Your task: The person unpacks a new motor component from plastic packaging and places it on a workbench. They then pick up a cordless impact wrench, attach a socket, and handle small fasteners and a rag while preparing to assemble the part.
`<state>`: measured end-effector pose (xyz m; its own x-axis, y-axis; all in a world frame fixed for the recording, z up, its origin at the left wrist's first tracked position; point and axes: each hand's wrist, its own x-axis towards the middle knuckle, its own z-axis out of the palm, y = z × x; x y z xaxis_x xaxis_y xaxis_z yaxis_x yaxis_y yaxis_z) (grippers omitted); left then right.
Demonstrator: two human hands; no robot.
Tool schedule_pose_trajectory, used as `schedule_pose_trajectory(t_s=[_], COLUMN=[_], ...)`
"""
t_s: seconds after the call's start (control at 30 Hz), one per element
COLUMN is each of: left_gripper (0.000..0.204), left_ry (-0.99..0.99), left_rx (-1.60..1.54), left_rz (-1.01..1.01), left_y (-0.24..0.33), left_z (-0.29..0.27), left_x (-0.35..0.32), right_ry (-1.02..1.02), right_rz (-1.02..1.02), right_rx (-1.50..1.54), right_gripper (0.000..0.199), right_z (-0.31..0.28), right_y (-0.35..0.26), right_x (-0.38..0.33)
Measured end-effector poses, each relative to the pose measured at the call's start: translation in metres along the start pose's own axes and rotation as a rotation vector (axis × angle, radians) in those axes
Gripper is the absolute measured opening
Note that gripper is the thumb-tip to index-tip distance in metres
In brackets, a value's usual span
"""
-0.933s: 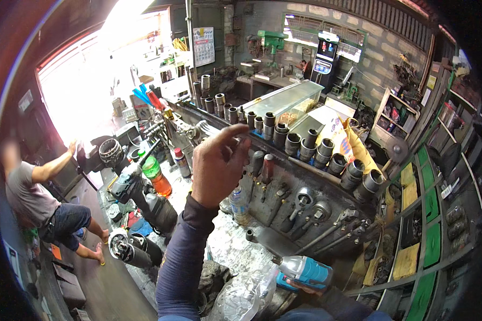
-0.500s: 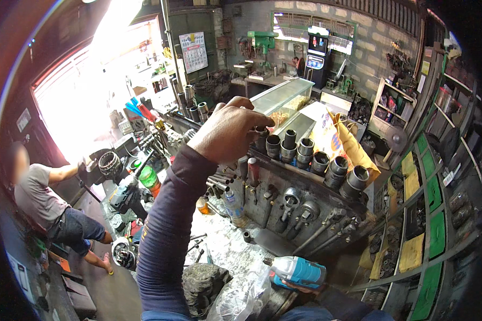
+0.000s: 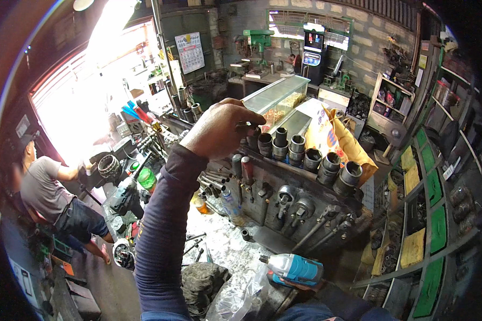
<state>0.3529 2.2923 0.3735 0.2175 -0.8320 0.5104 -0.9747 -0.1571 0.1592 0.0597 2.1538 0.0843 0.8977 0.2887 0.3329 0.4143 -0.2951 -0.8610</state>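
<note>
A small dark socket is pinched in the left hand fingers — just left of the socket row.

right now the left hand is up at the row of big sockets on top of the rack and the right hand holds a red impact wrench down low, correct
Not quite: the impact wrench is blue, not red, as the head view shows. The rest stands: the left hand is up at the row of big sockets on top of the rack, with the wrench held low.
</note>
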Motion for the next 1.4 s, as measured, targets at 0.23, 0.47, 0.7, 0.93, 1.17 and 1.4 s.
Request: schedule_pose_trajectory(t_s=[0.23, 0.47, 0.7, 0.93, 1.17, 1.4], left_gripper=[0.031, 0.034, 0.036, 0.03, 0.026, 0.022], left_ry=[0.192, 0.251, 0.401, 0.562, 0.414, 0.266], left_rx=[-0.014, 0.031, 0.112, -0.207, -0.345, -0.305], left_rz=[0.013, -0.025, 0.122, -0.151, -0.701, -1.047], left_y=[0.008, 0.006, -0.001, -0.006, -0.006, -0.013], left_z=[0.01, 0.025, 0.022, -0.024, 0.038, 0.108], left_x=[-0.006, -0.009, -0.018, -0.104, -0.221, -0.313], right_ry=[0.148, 0.168, 0.208, 0.168, 0.227, 0.251], right_rz=[0.564, 0.419, 0.401, 0.399, 0.506, 0.586], right_rx=[0.901, 0.879, 0.015, -0.117, -0.012, 0.074], right_gripper=[0.05, 0.048, 0.059, 0.057, 0.054, 0.05], right_z=[0.008, 0.002, 0.001, 0.003, 0.008, 0.005], right_y=[0.009, -0.012, -0.014, 0.013, 0.016, 0.012], right_x=[-0.018, -0.005, -0.026, -0.046, -0.054, -0.063])
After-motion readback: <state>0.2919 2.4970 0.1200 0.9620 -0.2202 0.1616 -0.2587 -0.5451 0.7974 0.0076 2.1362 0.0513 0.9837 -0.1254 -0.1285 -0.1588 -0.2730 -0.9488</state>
